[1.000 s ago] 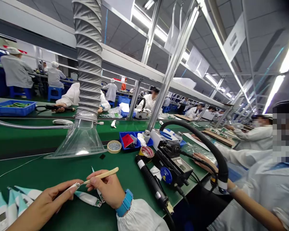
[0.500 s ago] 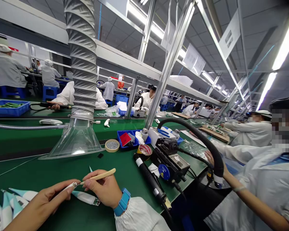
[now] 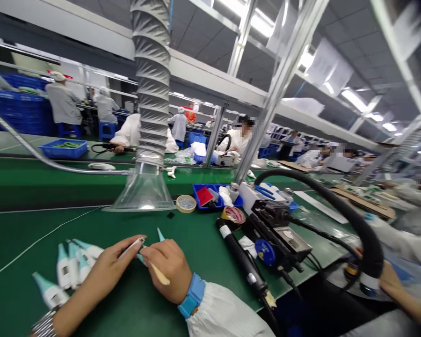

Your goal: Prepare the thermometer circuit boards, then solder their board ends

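My left hand [image 3: 108, 269] pinches a thin white part [image 3: 132, 244] between thumb and fingertips over the green bench mat [image 3: 21, 234]. My right hand [image 3: 170, 269], with a blue wristband, is closed round a pale wooden stick [image 3: 160, 275] whose free end points back toward me. Both hands meet at the part. A teal-and-white thermometer body [image 3: 160, 234] lies just behind them. Several more thermometer bodies [image 3: 68, 269] lie in a row to the left of my left hand.
A clear fume hood on a ribbed duct [image 3: 145, 187] stands behind the hands. To the right lie a black soldering handle [image 3: 240, 260], a soldering station [image 3: 280, 231], a blue parts tray [image 3: 214, 195] and a black hose [image 3: 351, 220]. Co-workers in white coats sit at the right and behind.
The view swung left and blurred at the right. My right hand turned the stick so its free end points down toward me instead of up and right. The hands stayed together.
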Demonstrator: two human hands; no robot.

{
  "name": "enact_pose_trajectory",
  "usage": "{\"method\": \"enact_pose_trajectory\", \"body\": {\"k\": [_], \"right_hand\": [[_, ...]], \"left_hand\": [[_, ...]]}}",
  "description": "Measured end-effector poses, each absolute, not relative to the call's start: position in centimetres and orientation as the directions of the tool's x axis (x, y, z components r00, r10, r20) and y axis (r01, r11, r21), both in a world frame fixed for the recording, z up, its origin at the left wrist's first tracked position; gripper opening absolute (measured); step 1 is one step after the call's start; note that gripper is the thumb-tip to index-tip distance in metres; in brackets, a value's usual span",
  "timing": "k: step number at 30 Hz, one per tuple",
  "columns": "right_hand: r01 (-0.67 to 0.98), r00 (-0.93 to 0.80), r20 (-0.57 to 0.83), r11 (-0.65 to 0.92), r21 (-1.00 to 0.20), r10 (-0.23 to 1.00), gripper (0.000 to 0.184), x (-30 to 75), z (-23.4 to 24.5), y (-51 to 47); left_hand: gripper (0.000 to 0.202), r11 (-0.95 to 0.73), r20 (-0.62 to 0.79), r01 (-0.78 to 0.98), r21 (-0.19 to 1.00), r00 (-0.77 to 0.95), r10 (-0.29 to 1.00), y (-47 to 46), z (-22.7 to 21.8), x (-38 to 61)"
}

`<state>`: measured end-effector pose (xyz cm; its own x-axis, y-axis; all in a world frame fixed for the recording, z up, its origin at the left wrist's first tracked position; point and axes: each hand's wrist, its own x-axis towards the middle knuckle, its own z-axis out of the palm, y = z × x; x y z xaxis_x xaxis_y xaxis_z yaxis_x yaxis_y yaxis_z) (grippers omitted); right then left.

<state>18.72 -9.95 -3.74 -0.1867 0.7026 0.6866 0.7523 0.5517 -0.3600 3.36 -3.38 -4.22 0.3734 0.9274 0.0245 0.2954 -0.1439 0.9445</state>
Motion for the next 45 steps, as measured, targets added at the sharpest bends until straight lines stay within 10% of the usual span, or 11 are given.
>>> {"method": "enact_pose_trajectory", "body": {"k": [7, 14, 28, 45], "right_hand": [[0.602, 0.012, 0.696, 0.550, -0.578, 0.718, 0.021, 19.6, -3.4, -10.1], [0.305, 0.161, 0.301, 0.242, -0.921, 0.940, 0.031, 19.7, -3.9, -9.2], [-0.136, 0.102, 0.044, 0.058, -0.989, 0.994, 0.019, 18.2, -3.5, -9.0], [-0.173, 0.225, 0.024, 0.064, -0.983, 0.974, 0.031, 17.2, -4.2, -9.1]], "left_hand": [[0.044, -0.180, 0.046, 0.329, 0.927, 0.378, 0.925, -3.9, -2.9, 3.4], [0.046, -0.081, -0.048, 0.189, 0.979, 0.594, 0.803, -5.1, -2.4, 3.5], [0.047, -0.029, -0.043, 0.118, 0.993, 0.566, 0.823, -6.2, -2.7, 4.8], [0.052, 0.211, -0.230, 0.104, 0.972, 0.602, 0.764, -6.1, -2.8, 4.7]]}}
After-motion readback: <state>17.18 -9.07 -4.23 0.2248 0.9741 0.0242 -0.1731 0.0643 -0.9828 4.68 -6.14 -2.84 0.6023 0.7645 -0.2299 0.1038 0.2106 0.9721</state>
